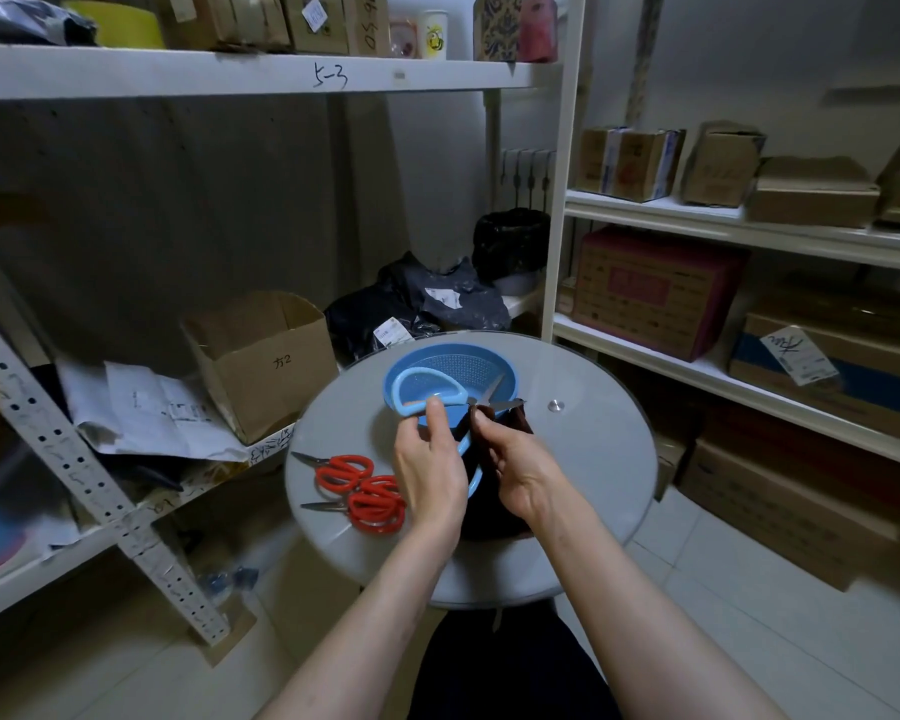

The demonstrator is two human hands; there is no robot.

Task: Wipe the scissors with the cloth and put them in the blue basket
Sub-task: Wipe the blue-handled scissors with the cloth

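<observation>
The left hand (430, 459) is pinching the light-blue plastic-handled scissors (410, 407) by the handle loop, thumb up. The right hand (520, 470) is curling its fingers round the dark cloth (518, 420), pressing it to the blades. The scissors are hovering over the near rim of the round blue perforated plastic basket (468, 368), blades parted. Two red-handled scissors (365, 488) are lying near the left edge of the round grey glass table (593, 459). The white shelf edge (230, 75) is showing "5-3"; the open cardboard box (266, 366) is showing "方2". Shelving is standing close on both sides of the table.
</observation>
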